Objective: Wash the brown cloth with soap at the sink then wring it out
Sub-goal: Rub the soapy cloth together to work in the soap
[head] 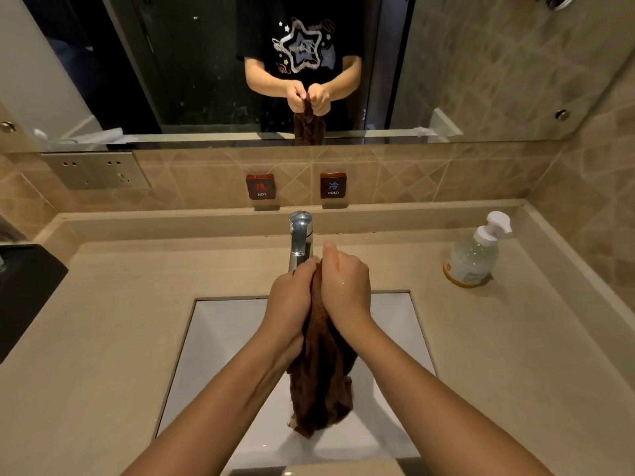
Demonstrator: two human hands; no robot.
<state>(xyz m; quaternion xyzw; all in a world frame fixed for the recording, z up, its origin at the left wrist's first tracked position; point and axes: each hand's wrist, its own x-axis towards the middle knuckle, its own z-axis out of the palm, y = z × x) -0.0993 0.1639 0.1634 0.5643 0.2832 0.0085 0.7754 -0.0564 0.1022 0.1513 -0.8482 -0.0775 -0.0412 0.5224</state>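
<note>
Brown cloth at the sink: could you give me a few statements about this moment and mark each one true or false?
1. Both the left hand and the right hand grip the brown cloth near its top. True.
2. The soap bottle stands on the counter, to the right of the tap. True.
3. The cloth lies spread flat on the counter. False: it hangs bunched over the sink.
4. One hand presses the soap pump. False: neither hand touches the bottle.
</note>
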